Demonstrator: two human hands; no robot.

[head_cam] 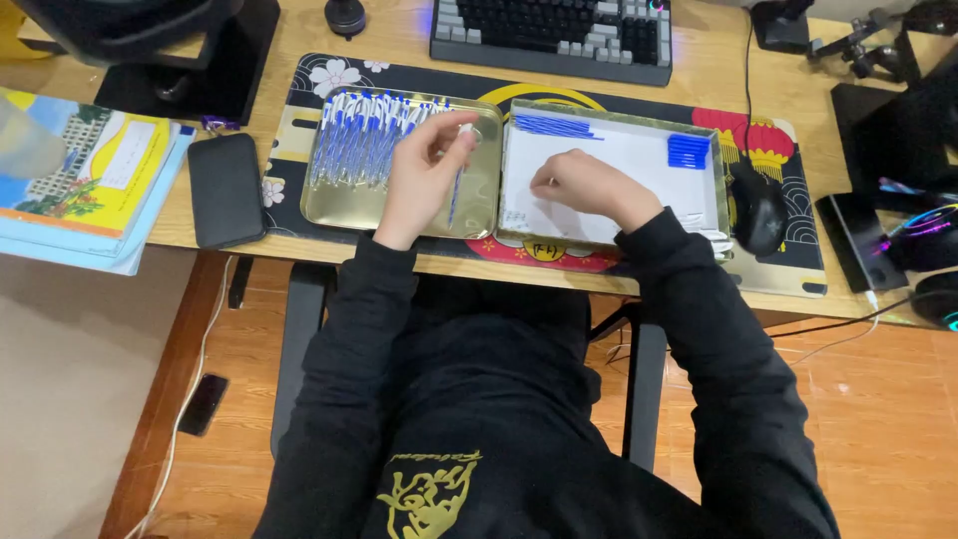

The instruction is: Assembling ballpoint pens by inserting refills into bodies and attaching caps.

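Observation:
My left hand (424, 175) is raised over a gold metal tray (339, 210) and pinches a clear pen barrel with a blue refill (456, 190), which hangs down from my fingers. The tray holds several blue pens (359, 135) lined up along its far side. My right hand (589, 185) rests closed on a white-lined gold tray (639, 150) to the right, fingers pinched on something too small to make out. Blue refills (552, 125) lie at that tray's far left, and blue caps (689, 150) sit at its far right.
Both trays sit on a dark patterned desk mat (778, 260). A keyboard (554, 30) lies behind them, a black mouse (758, 210) to the right, a black phone (225, 190) and colourful books (90, 180) to the left. Dark gadgets crowd the right edge.

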